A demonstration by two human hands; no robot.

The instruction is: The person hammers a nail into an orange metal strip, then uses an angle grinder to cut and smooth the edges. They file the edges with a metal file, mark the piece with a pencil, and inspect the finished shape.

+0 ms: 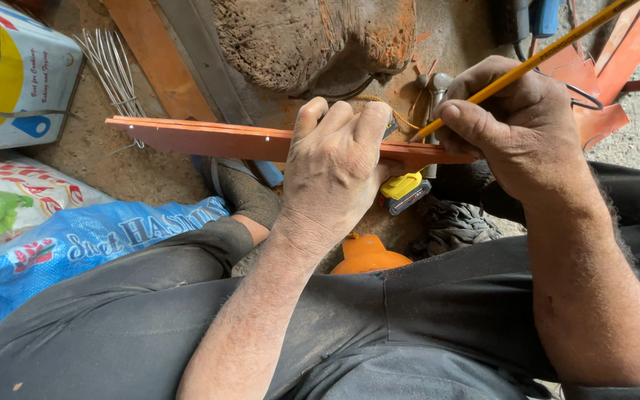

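My left hand [335,167] is closed over the middle of a long orange-red metal strip [201,137] that runs from the left to under my right hand. My right hand [516,126] holds a yellow pencil [542,55] with its tip resting on the strip's top edge, just right of my left fingers. A yellow and black tape measure [404,191] lies right below the strip, partly hidden by my left hand. Both hands work above my lap in dark trousers.
Woven sacks [75,237] and a printed bag [31,74] lie on the left. A bundle of thin wires [112,67] is at the top left. More orange metal pieces [601,81] sit at the top right. An orange rounded object [368,255] and a dark rag [457,226] lie between my knees.
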